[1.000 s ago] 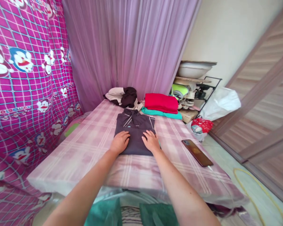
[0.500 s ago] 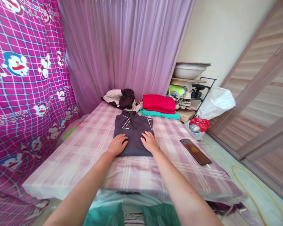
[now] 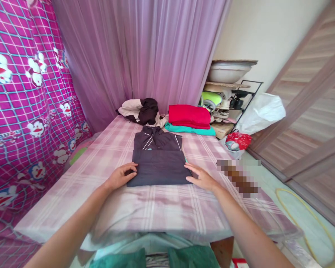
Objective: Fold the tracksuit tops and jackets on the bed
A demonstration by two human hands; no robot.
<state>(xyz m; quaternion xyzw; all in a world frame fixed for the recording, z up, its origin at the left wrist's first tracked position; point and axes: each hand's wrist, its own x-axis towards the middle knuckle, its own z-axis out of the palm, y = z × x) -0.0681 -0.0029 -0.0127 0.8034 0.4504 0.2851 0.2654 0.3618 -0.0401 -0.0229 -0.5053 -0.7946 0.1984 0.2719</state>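
Note:
A dark shirt [image 3: 158, 167], folded into a rectangle with its collar at the far end, lies flat on the checked cloth in front of me. White piping shows on its upper part, and the lower part is folded over as a smooth panel. At the shirt's left edge rests my left hand [image 3: 122, 176], fingers slightly bent and apart, the tips touching the fabric. On the opposite side my right hand [image 3: 202, 176] has its fingers spread, tips on the right edge. A sliver of green shows beside the right fingertips.
Folded red cloth [image 3: 188, 116] lies on teal cloth [image 3: 203, 130] at the table's far end, beside a crumpled black-and-light garment [image 3: 147, 111]. A pixelated brown object [image 3: 240, 179] lies to the right. Beyond stands a rack [image 3: 251, 96] with shoes and a basin [image 3: 229, 71].
Both hands have moved outward from the top of the folded shirt to its left and right edges. The view has shifted slightly.

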